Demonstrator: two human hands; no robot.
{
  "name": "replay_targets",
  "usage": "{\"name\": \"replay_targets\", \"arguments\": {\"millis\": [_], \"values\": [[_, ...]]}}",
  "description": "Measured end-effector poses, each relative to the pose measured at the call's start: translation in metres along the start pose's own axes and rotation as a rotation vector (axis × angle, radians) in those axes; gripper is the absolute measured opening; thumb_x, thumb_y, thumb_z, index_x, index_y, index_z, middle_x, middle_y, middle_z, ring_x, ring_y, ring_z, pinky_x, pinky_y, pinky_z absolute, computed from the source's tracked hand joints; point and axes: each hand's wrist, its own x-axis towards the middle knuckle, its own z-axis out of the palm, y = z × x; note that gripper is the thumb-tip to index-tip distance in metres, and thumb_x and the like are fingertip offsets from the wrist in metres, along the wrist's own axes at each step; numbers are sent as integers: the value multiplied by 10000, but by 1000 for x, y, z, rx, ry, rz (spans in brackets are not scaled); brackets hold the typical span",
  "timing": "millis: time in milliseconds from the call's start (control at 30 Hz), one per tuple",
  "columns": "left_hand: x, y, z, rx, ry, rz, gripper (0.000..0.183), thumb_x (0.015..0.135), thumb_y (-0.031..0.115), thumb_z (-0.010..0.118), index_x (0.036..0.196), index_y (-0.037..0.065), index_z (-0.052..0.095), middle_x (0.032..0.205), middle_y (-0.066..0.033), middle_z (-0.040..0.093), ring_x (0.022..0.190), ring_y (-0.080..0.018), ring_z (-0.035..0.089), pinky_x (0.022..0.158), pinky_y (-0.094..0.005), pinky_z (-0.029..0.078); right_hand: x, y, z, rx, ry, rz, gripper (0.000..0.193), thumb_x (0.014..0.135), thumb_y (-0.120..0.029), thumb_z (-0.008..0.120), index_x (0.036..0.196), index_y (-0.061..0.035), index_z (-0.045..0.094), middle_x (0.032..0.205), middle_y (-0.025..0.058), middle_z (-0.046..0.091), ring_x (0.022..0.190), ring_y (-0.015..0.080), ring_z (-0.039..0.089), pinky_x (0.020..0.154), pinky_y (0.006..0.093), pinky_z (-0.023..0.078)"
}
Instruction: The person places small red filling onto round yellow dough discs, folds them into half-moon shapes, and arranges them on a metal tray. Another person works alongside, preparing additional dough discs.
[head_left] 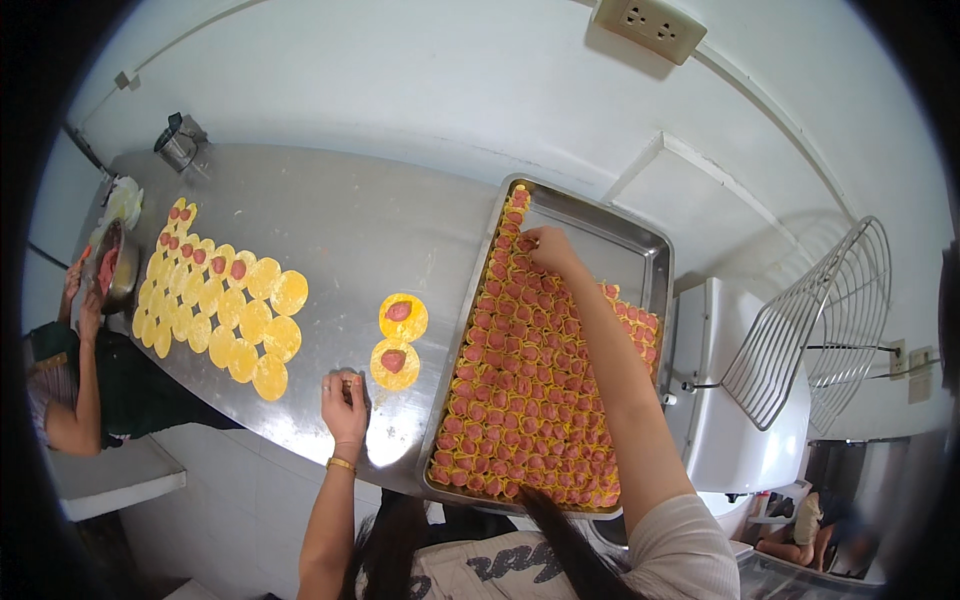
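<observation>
Over the far left part of a metal tray (652,262), my right hand (548,249) pinches a small dumpling among the rows, its fingers partly hiding it. Tight rows of open-topped dumplings (520,385), yellow wrappers around pink filling, cover most of the tray. My left hand (344,402) is curled closed at the table's near edge; what its fingers hold, if anything, cannot be made out. Just beyond it lie two round yellow wrappers, a nearer one (384,378) and a farther one (416,327), each with a lump of pink filling.
Overlapping yellow wrappers (228,307) spread across the steel table (340,220) at left, several topped with filling. Another person's hands (85,290) work at a metal bowl (124,268) there. A metal cup (176,147) stands at the back; a wire rack (800,330) juts out right.
</observation>
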Motion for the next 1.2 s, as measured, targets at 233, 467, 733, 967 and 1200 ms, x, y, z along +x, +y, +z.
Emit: {"name": "replay_targets", "arguments": {"millis": [233,467,733,967,1200], "values": [[1,-1,-1,36,15,52,210,891,229,587,880,23,549,909,-123,537,806,-308,565,708,-376,463,-1,-5,1,-72,-22,7,321,620,-99,662,936,-82,711,841,173,680,779,325,651,732,380,514],[1,-3,0,18,10,44,207,890,229,589,877,25,554,914,-121,541,810,-308,567,708,-376,465,-4,-13,-5,-58,-72,18,316,654,-50,614,960,-46,693,828,198,672,767,308,655,701,377,511],[0,0,-1,-1,20,62,192,889,212,591,846,28,559,927,-116,557,800,-304,571,699,-373,468,10,12,9,-45,11,-68,399,704,65,540,1063,-30,685,823,148,693,753,195,656,655,314,522],[-1,-1,0,5,29,53,141,875,188,605,863,51,574,878,-112,557,752,-286,575,661,-371,467,13,28,16,192,-14,60,431,703,89,506,1086,-30,667,937,110,704,811,183,652,691,313,516],[3,0,1,55,-6,184,195,812,217,680,928,80,604,920,-113,567,752,-293,572,666,-391,461,-10,7,11,47,328,-28,355,753,35,530,1061,-61,679,950,165,691,806,262,668,717,344,511]]}}
